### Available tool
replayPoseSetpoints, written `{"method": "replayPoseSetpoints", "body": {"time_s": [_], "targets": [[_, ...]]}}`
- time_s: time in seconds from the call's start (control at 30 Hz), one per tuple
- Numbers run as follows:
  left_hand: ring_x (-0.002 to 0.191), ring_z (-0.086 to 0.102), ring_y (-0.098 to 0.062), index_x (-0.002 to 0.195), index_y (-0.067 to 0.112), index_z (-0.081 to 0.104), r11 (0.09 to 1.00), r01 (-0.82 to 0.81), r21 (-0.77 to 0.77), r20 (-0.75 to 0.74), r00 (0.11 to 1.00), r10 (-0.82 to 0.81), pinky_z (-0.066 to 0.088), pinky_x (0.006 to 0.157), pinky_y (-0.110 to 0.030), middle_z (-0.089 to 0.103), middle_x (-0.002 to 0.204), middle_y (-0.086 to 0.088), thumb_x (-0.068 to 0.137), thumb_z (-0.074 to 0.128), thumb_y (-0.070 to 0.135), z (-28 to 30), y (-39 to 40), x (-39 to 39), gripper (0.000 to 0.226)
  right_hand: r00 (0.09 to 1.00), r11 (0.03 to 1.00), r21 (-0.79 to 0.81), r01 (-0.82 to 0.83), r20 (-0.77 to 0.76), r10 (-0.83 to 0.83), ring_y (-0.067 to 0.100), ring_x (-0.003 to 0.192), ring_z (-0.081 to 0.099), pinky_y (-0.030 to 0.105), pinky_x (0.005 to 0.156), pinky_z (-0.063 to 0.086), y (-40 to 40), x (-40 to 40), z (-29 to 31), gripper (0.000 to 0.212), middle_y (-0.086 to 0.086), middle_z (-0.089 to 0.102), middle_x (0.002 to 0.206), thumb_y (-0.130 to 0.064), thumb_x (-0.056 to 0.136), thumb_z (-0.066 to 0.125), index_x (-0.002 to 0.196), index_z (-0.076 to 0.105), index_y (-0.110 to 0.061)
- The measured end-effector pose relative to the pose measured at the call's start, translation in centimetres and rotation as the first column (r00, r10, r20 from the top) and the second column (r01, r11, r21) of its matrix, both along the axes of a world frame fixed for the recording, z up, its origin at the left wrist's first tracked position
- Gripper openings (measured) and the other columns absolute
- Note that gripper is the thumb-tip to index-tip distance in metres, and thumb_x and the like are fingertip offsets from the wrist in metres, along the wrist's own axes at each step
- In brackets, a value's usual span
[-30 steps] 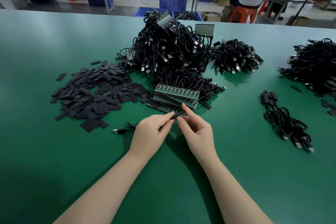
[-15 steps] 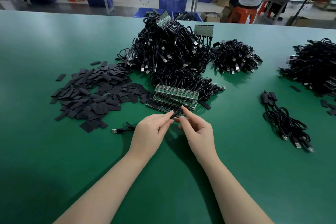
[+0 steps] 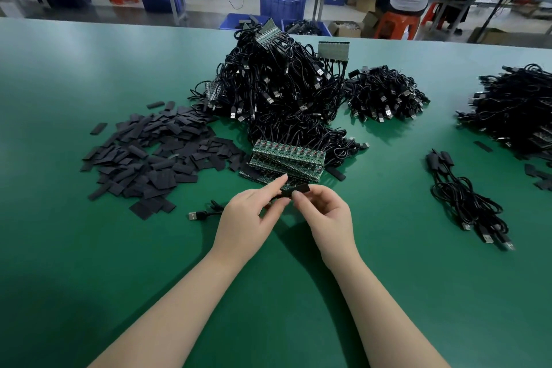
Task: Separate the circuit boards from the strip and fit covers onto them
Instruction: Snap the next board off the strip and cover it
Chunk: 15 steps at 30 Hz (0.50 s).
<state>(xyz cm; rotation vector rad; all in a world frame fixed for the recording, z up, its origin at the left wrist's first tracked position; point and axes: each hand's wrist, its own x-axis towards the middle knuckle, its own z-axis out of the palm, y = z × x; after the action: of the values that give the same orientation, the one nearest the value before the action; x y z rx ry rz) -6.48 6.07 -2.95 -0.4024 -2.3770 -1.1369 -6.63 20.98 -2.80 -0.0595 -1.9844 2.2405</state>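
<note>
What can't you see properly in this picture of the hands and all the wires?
- Head view: whether a board sits inside the black cover; the left hand and right hand pinch it and hide its ends.
- Lower circuit board strips: covered by the top one.
- Right cable pile: cut off by the picture's edge.
- Board parts: too small.

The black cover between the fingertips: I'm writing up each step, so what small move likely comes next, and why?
Probably sliding the black cover further along: both the left hand and right hand pinch it above the table, and a cable with a USB plug trails out leftward.
</note>
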Motion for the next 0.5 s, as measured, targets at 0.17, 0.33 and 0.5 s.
{"method": "replayPoseSetpoints", "body": {"time_s": [0.17,0.33,0.5], "targets": [[0.107,0.057,-0.003,0.133,0.027,0.059,0.989,-0.074,-0.127,0.05,0.995,0.081,0.031,0.098,-0.023,0.066,0.116,0.017,0.084,0.073,0.034,-0.3,-0.1,-0.6,0.051,0.994,0.971,-0.217,0.105,0.056,-0.095,0.006,0.065,0.064,0.018,0.064,0.048,0.8,-0.4,0.2,0.008,-0.005,0.073,0.077,-0.01,0.091,0.068,0.088,0.063,-0.015],[0.102,0.063,-0.009,0.109,0.029,0.073,0.982,-0.059,-0.177,0.047,0.997,0.068,0.035,0.093,-0.025,0.071,0.106,0.013,0.087,0.073,0.032,-0.5,-0.1,-0.7,0.022,0.989,0.955,-0.26,0.146,0.075,-0.13,0.008,0.065,0.064,0.019,0.062,0.047,0.9,-0.4,0.2,0.01,0.0,0.075,0.081,-0.013,0.092,0.068,0.085,0.066,-0.02],[0.098,0.065,-0.009,0.104,0.026,0.075,0.989,-0.035,-0.147,0.013,0.999,0.037,0.045,0.09,-0.035,0.072,0.102,0.013,0.088,0.07,0.032,-0.4,-0.3,-0.7,0.018,0.999,0.992,0.126,0.033,-0.014,-0.032,0.001,0.082,0.069,0.013,0.074,0.05,-0.2,0.1,0.0,0.019,-0.011,0.077,0.09,-0.017,0.092,0.069,0.087,0.075,-0.033]]}}
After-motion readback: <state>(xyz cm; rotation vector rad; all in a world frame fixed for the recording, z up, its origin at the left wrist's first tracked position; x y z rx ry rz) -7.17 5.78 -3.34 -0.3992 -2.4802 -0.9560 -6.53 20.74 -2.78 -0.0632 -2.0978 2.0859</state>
